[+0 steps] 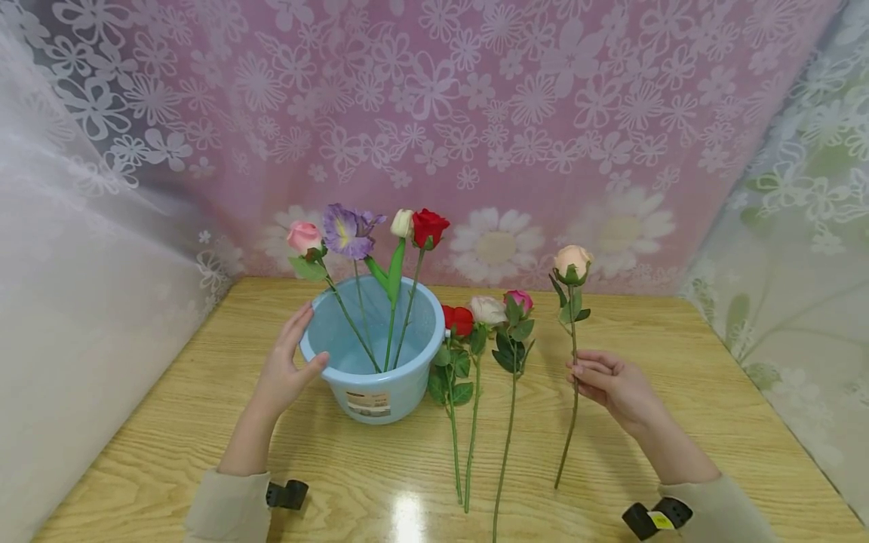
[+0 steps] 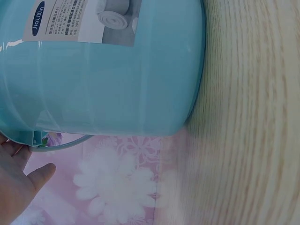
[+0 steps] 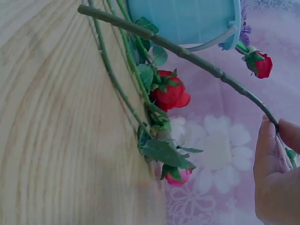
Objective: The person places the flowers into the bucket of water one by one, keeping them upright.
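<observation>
My right hand [image 1: 614, 388] pinches the stem of a peach rose [image 1: 572, 264], held upright with its bloom at the top. In the right wrist view its stem [image 3: 187, 55] slants across the picture. At the left rim of a light blue bucket [image 1: 380, 392] rests my left hand [image 1: 288, 369], fingers and thumb spread and touching the edge. Inside the bucket stand a pink rose [image 1: 305, 237], a purple iris [image 1: 349, 232], a white tulip [image 1: 402, 223] and a red rose [image 1: 429, 228], all leaning outward above the rim.
Right of the bucket, a red flower [image 1: 459, 320], a white flower [image 1: 487, 310] and a magenta rose [image 1: 519, 302] lie on the wooden table [image 1: 326, 483], stems toward me. A pink floral curtain [image 1: 434, 113] hangs behind. The bucket's handle [image 2: 65, 144] hangs at its side.
</observation>
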`<control>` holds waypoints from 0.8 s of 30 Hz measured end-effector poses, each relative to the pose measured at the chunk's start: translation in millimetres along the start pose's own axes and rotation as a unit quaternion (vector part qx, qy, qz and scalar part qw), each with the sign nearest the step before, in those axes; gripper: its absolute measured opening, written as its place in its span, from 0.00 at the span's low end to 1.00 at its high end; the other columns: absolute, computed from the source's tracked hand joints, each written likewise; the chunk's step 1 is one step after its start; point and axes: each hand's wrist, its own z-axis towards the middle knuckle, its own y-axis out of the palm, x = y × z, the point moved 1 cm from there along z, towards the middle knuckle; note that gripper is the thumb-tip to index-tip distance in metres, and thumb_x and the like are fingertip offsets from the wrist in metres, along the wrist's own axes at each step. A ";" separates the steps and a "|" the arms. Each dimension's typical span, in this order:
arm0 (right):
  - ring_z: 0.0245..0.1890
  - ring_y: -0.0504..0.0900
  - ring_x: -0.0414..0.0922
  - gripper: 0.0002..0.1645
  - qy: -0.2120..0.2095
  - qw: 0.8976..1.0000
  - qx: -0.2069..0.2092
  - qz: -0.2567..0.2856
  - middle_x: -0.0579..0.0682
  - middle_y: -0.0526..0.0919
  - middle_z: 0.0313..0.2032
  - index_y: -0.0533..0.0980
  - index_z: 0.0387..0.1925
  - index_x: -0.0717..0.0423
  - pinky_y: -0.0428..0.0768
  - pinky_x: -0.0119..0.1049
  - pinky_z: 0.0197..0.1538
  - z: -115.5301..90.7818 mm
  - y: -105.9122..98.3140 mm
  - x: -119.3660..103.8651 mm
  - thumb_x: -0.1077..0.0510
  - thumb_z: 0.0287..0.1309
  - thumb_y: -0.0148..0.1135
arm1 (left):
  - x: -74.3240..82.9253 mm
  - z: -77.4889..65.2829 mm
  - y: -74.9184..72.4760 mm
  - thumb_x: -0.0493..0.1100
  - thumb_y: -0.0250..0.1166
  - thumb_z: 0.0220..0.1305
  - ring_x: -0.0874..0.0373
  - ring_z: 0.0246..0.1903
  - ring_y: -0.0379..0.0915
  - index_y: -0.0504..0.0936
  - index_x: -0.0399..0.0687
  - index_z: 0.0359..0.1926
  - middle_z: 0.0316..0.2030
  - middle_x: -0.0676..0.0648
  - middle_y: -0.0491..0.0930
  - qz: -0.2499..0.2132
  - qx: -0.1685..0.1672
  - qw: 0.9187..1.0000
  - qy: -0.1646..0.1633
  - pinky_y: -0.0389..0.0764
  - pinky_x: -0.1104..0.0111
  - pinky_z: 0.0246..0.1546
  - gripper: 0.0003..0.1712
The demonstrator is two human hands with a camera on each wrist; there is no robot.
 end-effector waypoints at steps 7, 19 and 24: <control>0.35 0.80 0.41 0.12 -0.013 1.000 -0.004 0.007 0.48 0.81 0.34 0.75 0.38 0.54 0.77 0.29 0.39 1.5 12.3 -7.0 0.69 0.56 0.52 | -1.0 -0.6 -0.2 0.42 0.61 0.52 0.43 0.63 0.43 0.55 0.38 0.65 0.65 0.43 0.50 -0.001 0.000 1.000 -0.004 0.48 0.38 0.53 0.40; 0.35 0.80 0.41 0.12 -0.045 0.998 -0.026 0.025 0.48 0.81 0.34 0.75 0.39 0.55 0.77 0.29 0.39 10.5 40.3 -20.2 0.70 0.56 0.52 | -2.7 -0.3 0.6 0.42 0.61 0.51 0.44 0.63 0.43 0.56 0.38 0.64 0.65 0.43 0.51 0.002 0.002 1.000 0.001 0.48 0.39 0.54 0.40; 0.33 0.80 0.41 0.12 -0.054 0.997 -0.035 0.033 0.48 0.81 0.33 0.75 0.38 0.55 0.77 0.29 0.39 18.3 54.5 -26.5 0.71 0.56 0.51 | 2.2 0.3 0.1 0.39 0.61 0.51 0.41 0.62 0.43 0.55 0.34 0.64 0.65 0.40 0.50 0.003 0.000 1.000 -0.006 0.48 0.39 0.54 0.40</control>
